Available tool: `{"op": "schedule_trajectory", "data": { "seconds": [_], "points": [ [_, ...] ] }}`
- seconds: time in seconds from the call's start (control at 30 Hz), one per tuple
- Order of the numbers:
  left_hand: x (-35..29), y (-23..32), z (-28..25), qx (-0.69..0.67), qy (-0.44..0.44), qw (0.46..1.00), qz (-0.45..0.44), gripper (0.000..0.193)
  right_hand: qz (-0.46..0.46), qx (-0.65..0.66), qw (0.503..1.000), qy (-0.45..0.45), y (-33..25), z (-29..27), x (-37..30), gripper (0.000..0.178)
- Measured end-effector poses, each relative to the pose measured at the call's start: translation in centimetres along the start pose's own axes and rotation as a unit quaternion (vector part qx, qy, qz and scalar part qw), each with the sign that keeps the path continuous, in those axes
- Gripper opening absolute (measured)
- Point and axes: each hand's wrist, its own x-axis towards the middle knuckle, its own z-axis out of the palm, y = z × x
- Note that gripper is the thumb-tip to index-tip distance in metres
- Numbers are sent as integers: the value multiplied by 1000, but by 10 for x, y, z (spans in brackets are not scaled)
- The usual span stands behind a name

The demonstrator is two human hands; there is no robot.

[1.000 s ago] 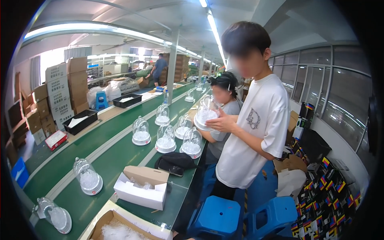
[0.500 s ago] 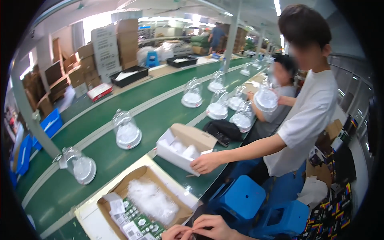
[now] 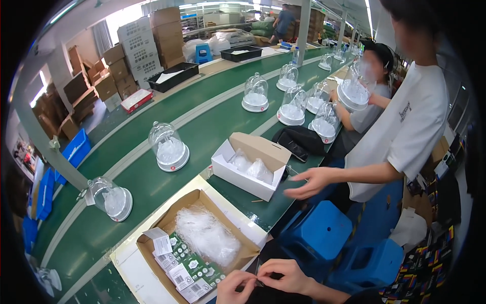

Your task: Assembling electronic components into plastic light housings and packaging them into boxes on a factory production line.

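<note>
Both my hands meet at the lower edge, fingertips pinched together. My left hand [image 3: 236,288] and my right hand [image 3: 285,276] close on something too small to make out. Just beyond them lies an open cardboard tray [image 3: 163,219], holding a heap of clear thin plastic [image 3: 206,235] and green-and-white printed cards [image 3: 190,263]. Past it, an open white box [image 3: 238,178] contains plastic-wrapped white pieces [image 3: 252,167]. A standing co-worker's open hand [image 3: 311,182] hovers beside that box; their other hand is at a clear dome on a white base [image 3: 353,93].
Several clear domes, one a dome with a white base [image 3: 169,149], stand along the green conveyor [image 3: 116,167]. A black bag [image 3: 301,142] lies by the white box. Blue stools [image 3: 324,228] are at the right. A second co-worker sits farther along.
The standing co-worker's hand has let go of the white box and drawn back to its right. The view has shifted slightly. My hands stay pinched together.
</note>
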Motion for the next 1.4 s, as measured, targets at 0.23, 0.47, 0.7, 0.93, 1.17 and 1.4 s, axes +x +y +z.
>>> {"op": "schedule_trajectory", "data": {
  "seconds": [0.23,0.47,0.7,0.93,1.17,1.4],
  "points": [
    [-2,-6,8,41,17,999,-3,4,-64,-47,996,-30,9,-2,2,10],
    [28,-2,17,-98,-2,992,-78,23,54,141,987,52,13,-19,12,7],
    [38,-13,8,-95,94,991,-19,22,140,427,883,139,29,-28,31,8],
    [36,-4,42,-76,72,994,-38,32,131,651,740,111,37,-27,33,10],
    [36,-5,43,-22,78,997,-17,45,148,655,731,123,31,-29,39,14],
    [39,-13,40,47,40,998,0,47,151,680,709,110,42,-31,41,13]
  ]
}}
